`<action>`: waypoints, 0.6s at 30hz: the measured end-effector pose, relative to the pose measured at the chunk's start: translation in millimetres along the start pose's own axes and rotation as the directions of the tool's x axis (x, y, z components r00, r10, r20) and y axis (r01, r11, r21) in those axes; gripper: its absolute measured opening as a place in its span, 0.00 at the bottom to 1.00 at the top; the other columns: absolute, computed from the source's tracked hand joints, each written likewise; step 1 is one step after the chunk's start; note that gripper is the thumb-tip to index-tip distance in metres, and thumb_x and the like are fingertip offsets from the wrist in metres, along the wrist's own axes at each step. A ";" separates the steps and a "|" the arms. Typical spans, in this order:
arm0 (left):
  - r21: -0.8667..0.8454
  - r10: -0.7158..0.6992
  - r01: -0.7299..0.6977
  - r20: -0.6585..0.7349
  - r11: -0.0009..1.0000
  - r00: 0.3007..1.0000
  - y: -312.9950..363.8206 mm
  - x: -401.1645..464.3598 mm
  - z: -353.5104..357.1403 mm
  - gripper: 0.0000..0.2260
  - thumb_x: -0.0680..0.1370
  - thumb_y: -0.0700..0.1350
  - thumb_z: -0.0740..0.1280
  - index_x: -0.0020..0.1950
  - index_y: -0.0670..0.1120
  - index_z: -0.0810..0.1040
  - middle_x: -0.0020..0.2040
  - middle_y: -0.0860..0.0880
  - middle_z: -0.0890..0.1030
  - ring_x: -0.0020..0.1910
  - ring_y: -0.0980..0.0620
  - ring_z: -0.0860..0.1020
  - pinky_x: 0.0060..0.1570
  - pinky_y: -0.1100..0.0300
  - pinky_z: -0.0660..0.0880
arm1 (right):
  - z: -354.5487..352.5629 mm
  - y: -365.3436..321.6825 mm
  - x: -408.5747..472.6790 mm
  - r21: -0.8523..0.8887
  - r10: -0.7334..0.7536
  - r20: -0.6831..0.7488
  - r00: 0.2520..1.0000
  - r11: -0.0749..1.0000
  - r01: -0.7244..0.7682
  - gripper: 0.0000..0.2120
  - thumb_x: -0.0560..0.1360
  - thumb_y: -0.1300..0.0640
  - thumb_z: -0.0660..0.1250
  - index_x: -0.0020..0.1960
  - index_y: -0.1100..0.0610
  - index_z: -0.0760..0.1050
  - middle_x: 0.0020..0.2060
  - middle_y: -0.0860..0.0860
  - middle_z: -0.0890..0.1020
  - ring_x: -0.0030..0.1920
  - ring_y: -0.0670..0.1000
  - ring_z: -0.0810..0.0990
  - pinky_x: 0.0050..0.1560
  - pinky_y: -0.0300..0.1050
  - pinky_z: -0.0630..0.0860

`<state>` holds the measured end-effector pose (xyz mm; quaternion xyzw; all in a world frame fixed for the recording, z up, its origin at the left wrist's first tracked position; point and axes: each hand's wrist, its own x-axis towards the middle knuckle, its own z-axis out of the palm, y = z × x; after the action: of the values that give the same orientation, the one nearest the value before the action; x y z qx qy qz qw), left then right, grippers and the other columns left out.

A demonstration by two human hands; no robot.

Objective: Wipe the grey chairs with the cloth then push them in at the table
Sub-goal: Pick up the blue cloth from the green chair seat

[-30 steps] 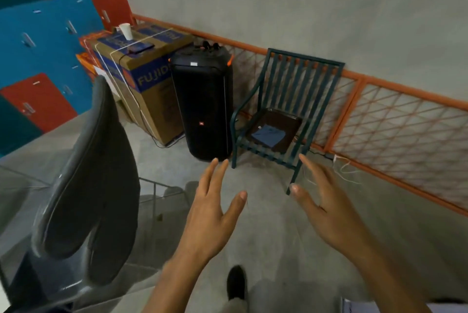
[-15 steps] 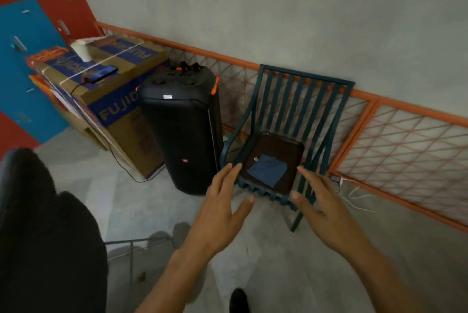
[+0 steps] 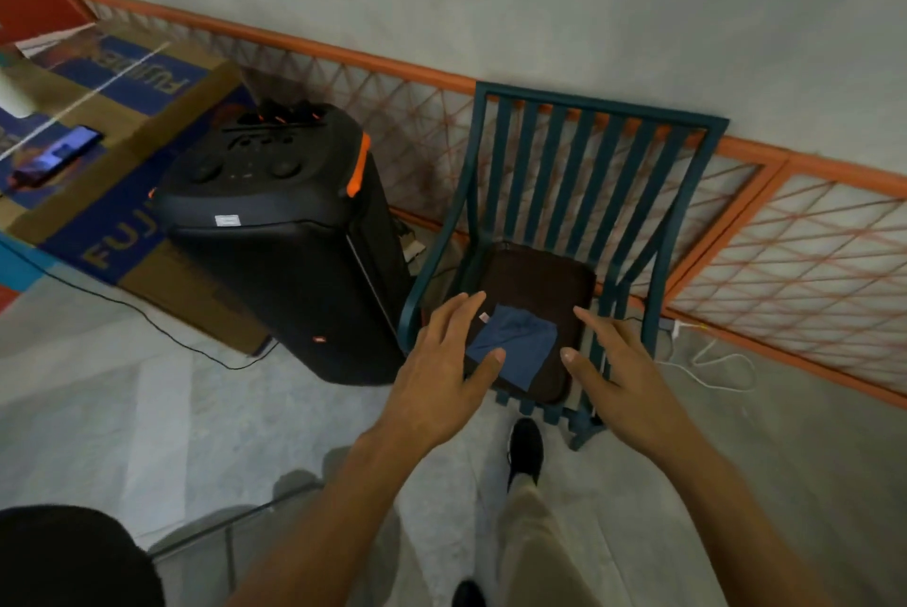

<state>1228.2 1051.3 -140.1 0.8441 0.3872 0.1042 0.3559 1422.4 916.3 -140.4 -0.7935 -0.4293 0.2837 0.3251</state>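
Your left hand [image 3: 437,376] is held out in front of you with its fingers spread wide, and it holds nothing. Your right hand [image 3: 621,373] is spread the same way and holds nothing too. Both hands hang in the air over the front of a green chair [image 3: 579,194] with thin bars for a back. The blue cloth [image 3: 515,344] lies flat on the dark brown cushion [image 3: 537,277] on the chair seat, between your two hands. From this view I cannot tell if your left thumb touches the cloth. A big black speaker [image 3: 289,238] stands just beside the chair on its left side. A cardboard box [image 3: 122,115] sits past the speaker, with a phone [image 3: 59,155] lying on top. A white cord [image 3: 711,361] lies on the floor near the chair. One black shoe [image 3: 525,449] steps close to the chair.
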 end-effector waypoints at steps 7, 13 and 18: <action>0.015 -0.092 0.091 0.097 0.996 0.991 -20.3 119.7 42.8 0.30 0.83 0.54 0.66 0.82 0.55 0.58 0.79 0.52 0.62 0.75 0.47 0.65 0.71 0.47 0.70 | -7.8 49.9 117.3 -0.012 0.119 0.106 0.987 0.993 -0.118 0.26 0.83 0.47 0.62 0.79 0.50 0.62 0.72 0.52 0.67 0.71 0.53 0.69 0.66 0.39 0.63; 0.074 -0.200 0.189 0.217 0.979 0.955 -51.5 185.8 95.1 0.30 0.82 0.57 0.65 0.82 0.53 0.60 0.78 0.50 0.63 0.73 0.43 0.68 0.67 0.41 0.72 | 7.3 97.7 186.9 -0.012 0.220 0.146 0.964 0.975 -0.221 0.25 0.83 0.50 0.63 0.78 0.52 0.64 0.71 0.54 0.68 0.69 0.54 0.70 0.63 0.38 0.64; 0.125 -0.271 0.243 0.320 0.962 0.908 -91.2 225.2 142.3 0.32 0.80 0.57 0.65 0.82 0.52 0.59 0.79 0.48 0.63 0.73 0.40 0.67 0.67 0.40 0.73 | 46.9 145.2 227.5 -0.021 0.307 0.209 0.928 0.951 -0.310 0.25 0.82 0.53 0.66 0.77 0.53 0.66 0.70 0.55 0.68 0.67 0.55 0.72 0.63 0.40 0.68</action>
<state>1392.4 1181.9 -327.9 0.8050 0.4330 -0.1040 0.3920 1567.4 1065.1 -318.9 -0.8146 -0.3296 0.4159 0.2341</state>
